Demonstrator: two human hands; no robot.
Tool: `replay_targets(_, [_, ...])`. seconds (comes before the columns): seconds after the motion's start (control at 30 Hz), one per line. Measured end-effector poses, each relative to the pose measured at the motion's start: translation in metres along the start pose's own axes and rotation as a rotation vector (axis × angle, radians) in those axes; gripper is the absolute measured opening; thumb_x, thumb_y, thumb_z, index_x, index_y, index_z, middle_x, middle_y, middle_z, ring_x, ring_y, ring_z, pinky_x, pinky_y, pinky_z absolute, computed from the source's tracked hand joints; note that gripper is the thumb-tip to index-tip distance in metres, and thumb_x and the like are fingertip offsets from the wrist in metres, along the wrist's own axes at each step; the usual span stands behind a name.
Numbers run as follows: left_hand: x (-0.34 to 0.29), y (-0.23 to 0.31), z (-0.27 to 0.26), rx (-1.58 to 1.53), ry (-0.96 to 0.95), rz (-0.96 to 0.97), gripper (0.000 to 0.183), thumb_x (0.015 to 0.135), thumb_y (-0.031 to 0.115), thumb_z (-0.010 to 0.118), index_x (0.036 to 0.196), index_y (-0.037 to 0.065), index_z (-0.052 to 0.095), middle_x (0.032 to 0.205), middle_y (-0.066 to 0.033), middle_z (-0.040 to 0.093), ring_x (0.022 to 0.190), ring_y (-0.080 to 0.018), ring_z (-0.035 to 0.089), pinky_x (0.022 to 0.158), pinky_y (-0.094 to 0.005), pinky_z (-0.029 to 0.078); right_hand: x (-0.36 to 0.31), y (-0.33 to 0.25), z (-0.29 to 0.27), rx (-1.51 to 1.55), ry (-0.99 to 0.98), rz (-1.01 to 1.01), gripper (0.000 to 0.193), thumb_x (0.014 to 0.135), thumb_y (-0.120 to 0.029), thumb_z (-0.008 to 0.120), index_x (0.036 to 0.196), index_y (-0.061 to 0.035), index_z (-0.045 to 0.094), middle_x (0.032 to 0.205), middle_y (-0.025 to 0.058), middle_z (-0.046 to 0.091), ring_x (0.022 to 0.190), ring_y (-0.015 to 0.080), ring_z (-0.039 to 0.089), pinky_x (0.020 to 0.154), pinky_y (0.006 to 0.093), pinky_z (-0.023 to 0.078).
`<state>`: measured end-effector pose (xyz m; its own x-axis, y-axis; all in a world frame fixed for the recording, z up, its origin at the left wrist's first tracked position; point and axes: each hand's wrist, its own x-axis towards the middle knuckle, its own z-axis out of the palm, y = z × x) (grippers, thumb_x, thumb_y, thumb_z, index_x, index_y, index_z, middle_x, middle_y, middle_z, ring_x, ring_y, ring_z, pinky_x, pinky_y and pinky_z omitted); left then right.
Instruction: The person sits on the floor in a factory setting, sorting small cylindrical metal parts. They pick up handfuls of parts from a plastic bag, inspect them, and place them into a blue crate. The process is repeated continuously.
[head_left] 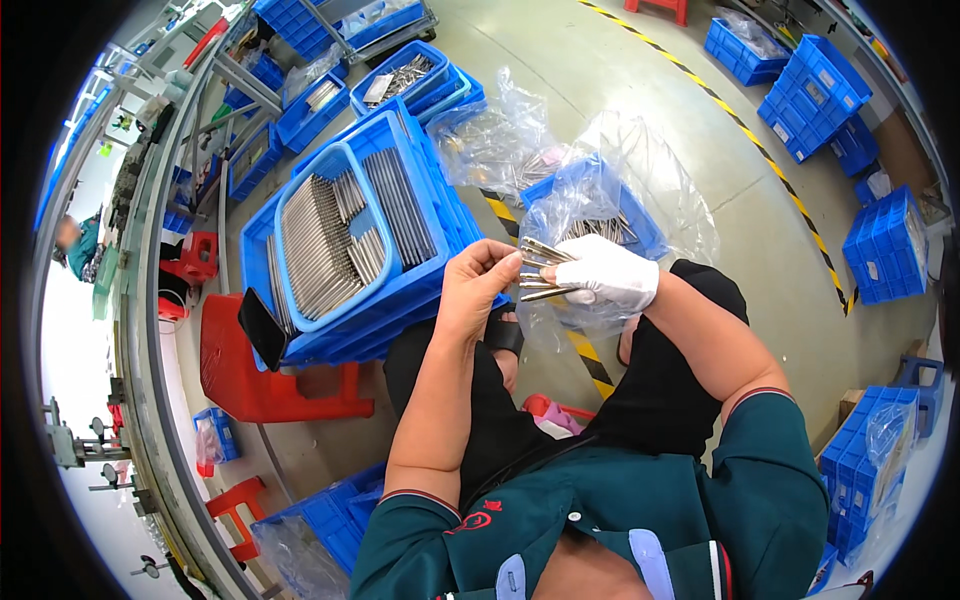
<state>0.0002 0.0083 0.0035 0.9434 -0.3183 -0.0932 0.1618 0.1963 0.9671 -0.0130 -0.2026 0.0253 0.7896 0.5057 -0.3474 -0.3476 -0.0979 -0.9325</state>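
Several slim, shiny metal rods (541, 252) fan out from my right hand (612, 274), which wears a white glove and is closed around them. My bare left hand (474, 287) meets their free ends, thumb and fingertips pinched on a rod there. Below and beyond the right hand, a blue crate (645, 222) lined with clear plastic holds more loose rods (598, 231). Left of my left hand, a light-blue tray (347, 151) full of neatly laid metal rods (318, 245) rests in a larger blue crate (432, 200). Darker rods (397, 205) stand beside the tray.
A black phone-like slab (263, 328) leans at the crate stack's near corner, above a red stool (225, 350). Clear plastic bags (500, 130) spread over the floor ahead. Blue crates (815, 95) line the right side. Black-and-yellow tape (745, 130) crosses the floor. A metal-framed bench (160, 250) runs along the left.
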Motion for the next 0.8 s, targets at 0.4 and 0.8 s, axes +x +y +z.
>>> replay_targets(0.4, [0.000,0.011,-0.006,-0.090,0.083,0.076,0.015,0.088,0.011,0.062,0.094,-0.003,0.061,0.072,-0.0012,0.055,0.061,-0.0066,0.047,0.056,-0.0207,0.038,-0.015,-0.009,-0.013,-0.072,0.054,0.019,0.033,0.086,-0.035,0.061,0.079,-0.0028,0.060,0.060,-0.0028,0.046,0.055,0.0072,0.038,0.049,0.0260,0.031])
replay_targets(0.8, [-0.002,0.003,0.002,-0.002,-0.021,0.030,0.018,0.082,0.015,0.070,0.091,0.000,0.064,0.082,-0.0009,0.061,0.076,-0.0058,0.052,0.071,-0.0205,0.041,-0.003,-0.002,-0.002,-0.350,-0.027,-0.029,0.043,0.090,-0.042,0.052,0.078,-0.0007,0.056,0.060,0.0074,0.049,0.057,0.0152,0.043,0.054,0.0314,0.038])
